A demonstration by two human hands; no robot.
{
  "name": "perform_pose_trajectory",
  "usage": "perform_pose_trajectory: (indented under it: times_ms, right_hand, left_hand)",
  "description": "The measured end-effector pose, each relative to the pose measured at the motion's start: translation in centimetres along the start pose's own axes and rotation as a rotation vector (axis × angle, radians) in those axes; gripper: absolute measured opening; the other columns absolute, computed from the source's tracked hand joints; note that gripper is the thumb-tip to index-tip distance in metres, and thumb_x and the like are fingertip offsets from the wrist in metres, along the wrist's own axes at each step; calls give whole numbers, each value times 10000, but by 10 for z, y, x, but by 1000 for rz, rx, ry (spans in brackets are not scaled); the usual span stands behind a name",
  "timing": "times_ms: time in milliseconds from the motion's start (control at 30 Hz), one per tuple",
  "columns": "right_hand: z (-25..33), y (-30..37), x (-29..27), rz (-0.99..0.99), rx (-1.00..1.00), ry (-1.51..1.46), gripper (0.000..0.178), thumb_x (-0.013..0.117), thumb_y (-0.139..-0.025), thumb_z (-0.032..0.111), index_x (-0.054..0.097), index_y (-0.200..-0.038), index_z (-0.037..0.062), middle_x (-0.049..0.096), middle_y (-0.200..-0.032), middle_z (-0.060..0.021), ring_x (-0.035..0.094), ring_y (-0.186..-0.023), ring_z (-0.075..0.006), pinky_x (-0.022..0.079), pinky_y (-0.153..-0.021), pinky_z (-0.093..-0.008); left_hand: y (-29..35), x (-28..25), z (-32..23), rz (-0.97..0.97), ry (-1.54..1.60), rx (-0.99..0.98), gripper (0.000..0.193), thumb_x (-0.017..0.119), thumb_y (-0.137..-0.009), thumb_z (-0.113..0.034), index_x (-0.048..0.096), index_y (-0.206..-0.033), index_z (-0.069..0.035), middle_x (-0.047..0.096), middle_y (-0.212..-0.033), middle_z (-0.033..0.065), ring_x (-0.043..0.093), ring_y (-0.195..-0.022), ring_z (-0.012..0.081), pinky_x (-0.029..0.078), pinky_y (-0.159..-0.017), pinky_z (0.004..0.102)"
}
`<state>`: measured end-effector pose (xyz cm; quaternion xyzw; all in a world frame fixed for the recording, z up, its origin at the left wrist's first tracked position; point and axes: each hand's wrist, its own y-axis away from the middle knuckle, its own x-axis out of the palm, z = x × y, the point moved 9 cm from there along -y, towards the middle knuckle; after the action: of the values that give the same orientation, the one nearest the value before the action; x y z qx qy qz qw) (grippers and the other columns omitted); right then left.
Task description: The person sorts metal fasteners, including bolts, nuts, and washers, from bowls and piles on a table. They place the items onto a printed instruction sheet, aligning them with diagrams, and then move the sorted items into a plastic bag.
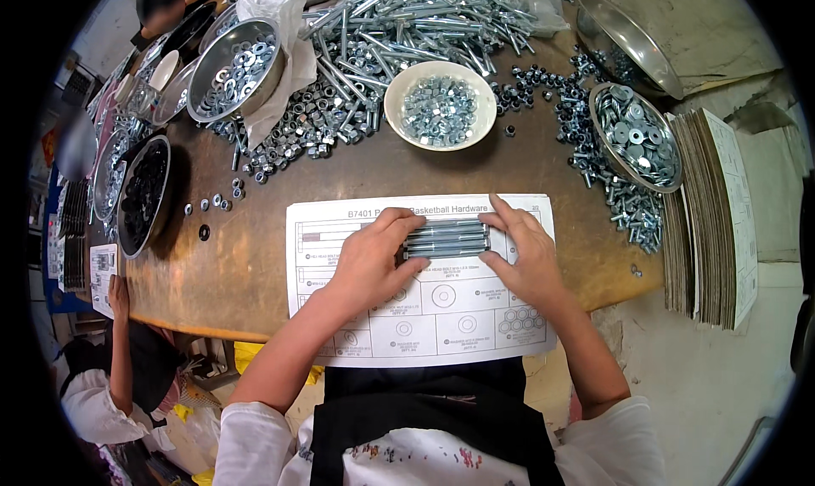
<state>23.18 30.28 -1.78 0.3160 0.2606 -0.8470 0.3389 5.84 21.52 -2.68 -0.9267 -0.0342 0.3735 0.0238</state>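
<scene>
- Well left of the paper sheet: one round steel bowl, black pieces heaped inside.
- Nearer sheet's left: one flat black ring; six small loose nuts.
- On sheet: left hand, thumb and fingers curled round left ends of long, shiny steel bolts, lying parallel; count unclear.
- Beyond sheet: one smooth cream bowl.
- On sheet: right hand, thumb and fingers half-open, bracketing the bolts' right ends.
- Right of sheet: one steel bowl of flat washers; one brown cardboard stack.
</scene>
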Motion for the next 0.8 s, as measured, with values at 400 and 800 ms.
perform_pose_trajectory:
  times_ms: [400,800]
  right_hand:
    - [-20,16,-38,-64,126,-157,623,737,-830,128,521,-1413,77,642,-1257,-151,618,-1107,-291,490,-973,-380]
    - [-114,79,-150,-619,320,402,239,642,-877,122,683,-1108,76,663,-996,-110,657,-862,-332,523,-742,-429]
  left_hand:
    - [-14,-2,-23,-10,27,4,525,792,-735,-109,618,-1219,-4,622,-1170,162,646,-747,241,539,-679,325]
    - [-164,87,-114,32,-51,393,362,608,-924,-190,612,-1250,-33,585,-1296,185,595,-1142,380,494,-956,418]
